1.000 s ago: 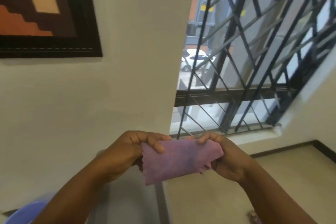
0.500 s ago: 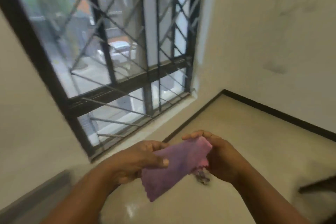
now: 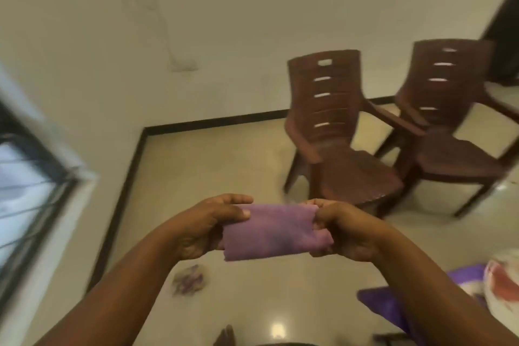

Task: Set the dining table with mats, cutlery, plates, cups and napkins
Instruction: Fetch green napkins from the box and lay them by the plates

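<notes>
We hold the purple napkin (image 3: 273, 233) folded between us and the floor, left hand (image 3: 205, 226) pinching its left end, right hand (image 3: 341, 230) gripping its right; since a second ago our view has swung from the window to two brown chairs (image 3: 339, 132) beyond; we judge we are carrying it tableward.

A home's living room — brown plastic armchairs (image 3: 345, 132), glossy tiled floor (image 3: 213, 166), barred window (image 3: 25, 185).
</notes>
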